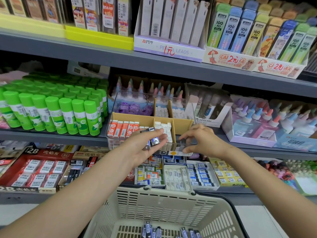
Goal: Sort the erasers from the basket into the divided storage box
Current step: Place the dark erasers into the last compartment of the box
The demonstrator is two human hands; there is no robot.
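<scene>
On the far left of the middle shelf [51, 137] stands a block of green-capped glue sticks [51, 110], packed upright in rows. Below them, on the lower shelf, lies a red tray of wrapped 2B erasers [36, 172].

Right of the glue sticks sits the clear divided storage box [120, 100], its cardboard partitions splitting it into compartments: orange-sleeved erasers [122, 128] stand in the near left one, small white erasers [164, 128] fill the narrow middle one, and purple items lie in the far left one.

The left hand [145, 145] is raised just in front of the box, its fingers curled around a few dark blue-sleeved erasers [152, 138], held over the near edge between the orange and white compartments. The right hand [204, 141] reaches to the near right corner of the box, thumb and fingertips pinched together at the clear front wall; it seems to pinch something small and dark there, though the wall's glare makes that hard to tell.

Near the viewer, at bottom centre, is the beige plastic basket [163, 200] (slotted walls, black handle), with more dark blue erasers [169, 231] loose on its floor.

On the far right of the middle shelf stand pastel-capped glue bottles [257, 121] in a display carton.
</scene>
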